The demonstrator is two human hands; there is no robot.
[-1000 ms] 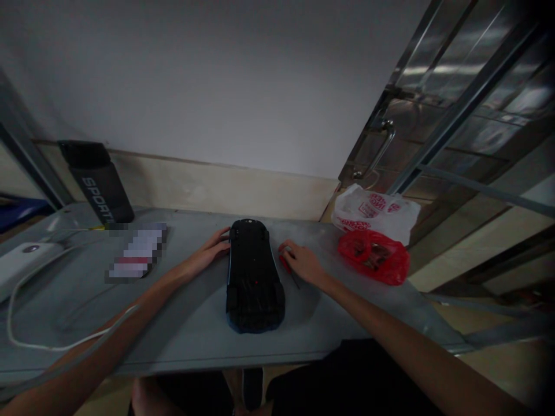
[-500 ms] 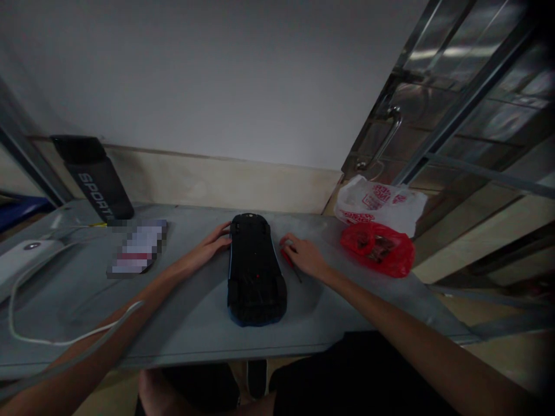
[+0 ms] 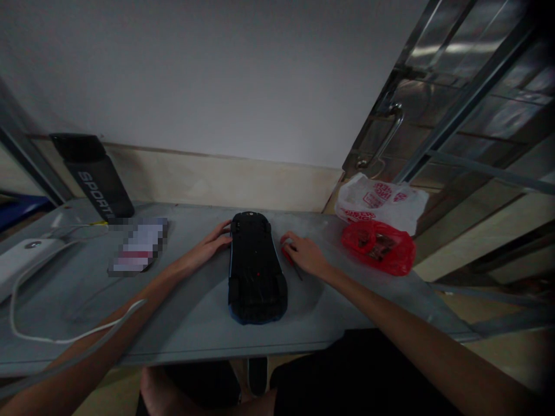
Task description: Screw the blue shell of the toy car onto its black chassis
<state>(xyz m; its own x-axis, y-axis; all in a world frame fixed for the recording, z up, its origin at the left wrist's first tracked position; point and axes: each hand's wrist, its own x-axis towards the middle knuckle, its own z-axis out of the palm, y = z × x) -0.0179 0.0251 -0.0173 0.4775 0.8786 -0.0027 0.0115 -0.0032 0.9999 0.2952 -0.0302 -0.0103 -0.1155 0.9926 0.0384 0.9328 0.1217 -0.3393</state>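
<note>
A toy car lies upside down on the grey table, its black underside facing up and a blue rim showing at its edges. My left hand rests at the car's upper left side, fingers stretched out and touching its edge. To the right of the car, my right hand has its fingers closed round the red handle of a screwdriver, whose thin dark shaft points down toward me. Part of the handle is hidden by the fingers.
A dark bottle stands at the back left, near a blurred-out phone. A white device with a white cable lies at the far left. At the right are a white plastic bag and a red bag.
</note>
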